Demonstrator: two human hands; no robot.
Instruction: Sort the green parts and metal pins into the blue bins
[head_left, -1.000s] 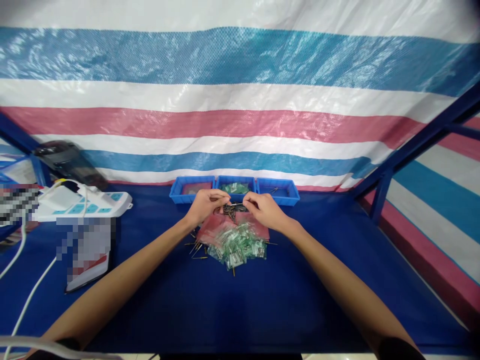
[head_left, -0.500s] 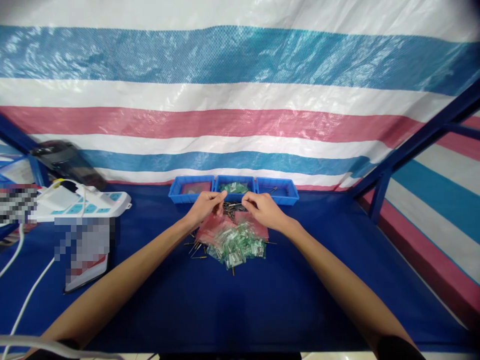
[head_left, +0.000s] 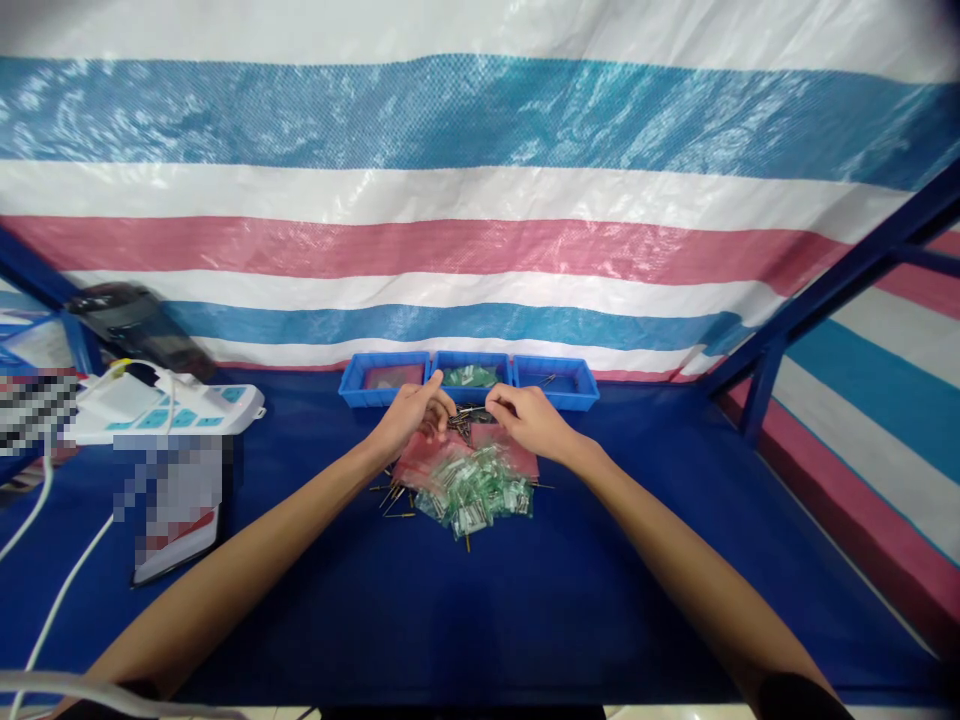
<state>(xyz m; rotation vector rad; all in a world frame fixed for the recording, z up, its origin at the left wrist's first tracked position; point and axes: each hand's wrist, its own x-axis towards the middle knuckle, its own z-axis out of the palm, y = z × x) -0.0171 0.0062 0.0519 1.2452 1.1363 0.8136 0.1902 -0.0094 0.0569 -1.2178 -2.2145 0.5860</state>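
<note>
Over the pile, my right hand is closed in a pinch on a thin metal rod that points left. My left hand is at the rod's other end, thumb raised away from its loosely curled fingers; whether a fingertip touches the rod I cannot tell. Beneath both hands are loose dark metal rods. Red plastic bags lie on either side of them. Closer to me is a heap of small clear-green bags with metal pieces inside.
Behind the hands stand three blue bins: the left bin holds reddish bags, the middle bin green bags, the right bin a few thin rods. A power strip, cables and a dark bottle are at the left.
My left thumb has lifted away from its fingers and the rod. My right hand keeps its pinch in nearly the same spot.
</note>
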